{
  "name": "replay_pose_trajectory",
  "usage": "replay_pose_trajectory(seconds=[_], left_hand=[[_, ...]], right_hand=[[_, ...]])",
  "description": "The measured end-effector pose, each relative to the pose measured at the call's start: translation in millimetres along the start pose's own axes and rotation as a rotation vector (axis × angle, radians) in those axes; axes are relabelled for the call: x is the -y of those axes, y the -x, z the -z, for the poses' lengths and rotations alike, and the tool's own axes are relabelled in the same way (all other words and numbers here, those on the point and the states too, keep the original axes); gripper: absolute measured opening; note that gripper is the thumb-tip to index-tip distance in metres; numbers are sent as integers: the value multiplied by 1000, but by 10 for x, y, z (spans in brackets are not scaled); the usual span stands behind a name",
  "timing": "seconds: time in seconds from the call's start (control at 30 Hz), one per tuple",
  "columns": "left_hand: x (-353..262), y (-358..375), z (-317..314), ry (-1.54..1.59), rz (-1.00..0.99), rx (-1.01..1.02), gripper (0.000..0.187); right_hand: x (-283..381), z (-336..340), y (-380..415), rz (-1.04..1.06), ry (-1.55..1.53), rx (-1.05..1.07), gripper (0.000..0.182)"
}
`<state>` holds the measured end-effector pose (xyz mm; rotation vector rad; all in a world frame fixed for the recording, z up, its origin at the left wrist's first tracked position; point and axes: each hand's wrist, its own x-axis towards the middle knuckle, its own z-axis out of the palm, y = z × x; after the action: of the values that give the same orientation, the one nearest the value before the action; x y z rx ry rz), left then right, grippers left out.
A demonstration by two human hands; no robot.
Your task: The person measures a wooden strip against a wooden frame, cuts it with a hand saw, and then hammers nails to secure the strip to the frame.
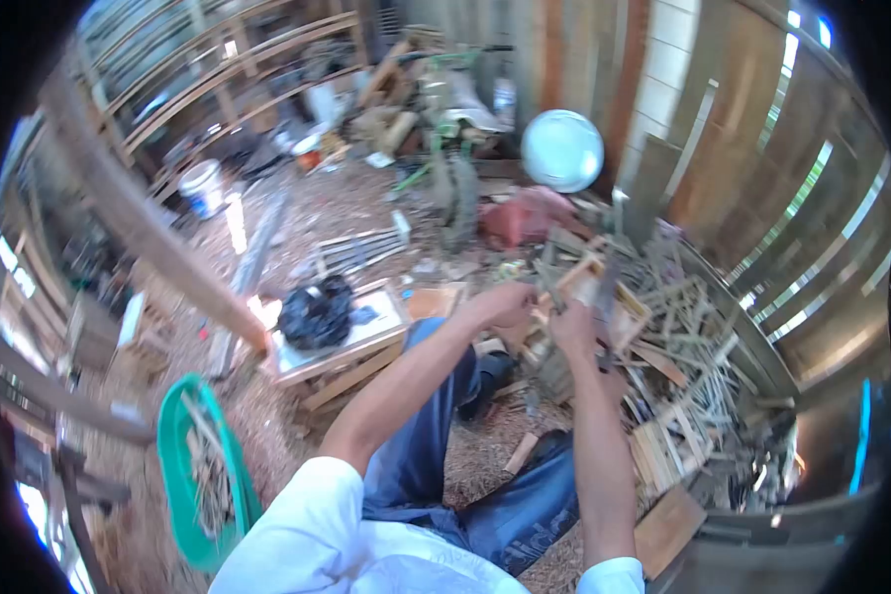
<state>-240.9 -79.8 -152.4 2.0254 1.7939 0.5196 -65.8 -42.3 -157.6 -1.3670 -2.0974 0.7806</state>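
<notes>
My left hand [508, 304] is closed, its fingertips beside the end of a thin wooden stick [548, 281]; blur hides what lies in them. Just to the right, my right hand [574, 329] is wrapped round a long, dark, blade-like tool [609, 282], which points away from me with its lower end beside my wrist. A shallow wooden box frame [624, 315] sits just beyond and right of my hands. Below them, more boards and pieces lie partly hidden behind my forearms.
Scrap sticks [698, 327] heap at the right by a slatted wall [792, 198]. A green tub [173, 475] holds wood slivers. A black plastic bag [317, 313] rests on a wooden-framed panel [381, 309]. A slanted post [158, 228] stands left; a white bucket [202, 188] is behind it.
</notes>
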Motion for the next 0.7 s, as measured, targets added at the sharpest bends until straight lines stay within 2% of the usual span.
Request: replay_pose_trajectory(seconds=[0.03, 0.1, 0.17, 0.23, 0.3, 0.37, 0.5, 0.53, 0.63, 0.67, 0.7], left_hand=[[26, 194, 164, -10, 44, -26, 31], [-70, 420, 438, -79, 87, 182, 33], [-38, 633, 714, -56, 49, 206, 34], [186, 767, 795, -68, 123, 83, 34], [391, 942, 881, -20, 117, 53, 34], [522, 1136, 950, 23, 217, -10, 34], [1197, 1534, 1039, 131, 329, 6, 34], [1384, 1628, 1097, 25, 266, -13, 34], [1978, 1912, 1018, 32, 518, -217, 24], [2188, 2014, 953, 45, 528, -213, 24], [2339, 2104, 892, -83, 452, -260, 21]], right_hand=[[-3, -90, -58, 52, -9, 40, 26], [51, -283, -112, 110, -24, 74, 29], [150, -410, -122, 167, -259, 245, 26], [237, -617, -197, 110, -197, 297, 29], [407, -827, -221, 128, -269, 341, 35], [518, -1189, -305, 93, -292, 381, 38], [886, -1668, -207, 165, -382, 378, 36], [915, -1818, -206, 157, -342, 405, 35], [1118, -2045, -102, 97, -325, 497, 33], [1151, -2156, -85, 106, -284, 511, 33], [1177, -2261, -82, 115, -241, 524, 33]])
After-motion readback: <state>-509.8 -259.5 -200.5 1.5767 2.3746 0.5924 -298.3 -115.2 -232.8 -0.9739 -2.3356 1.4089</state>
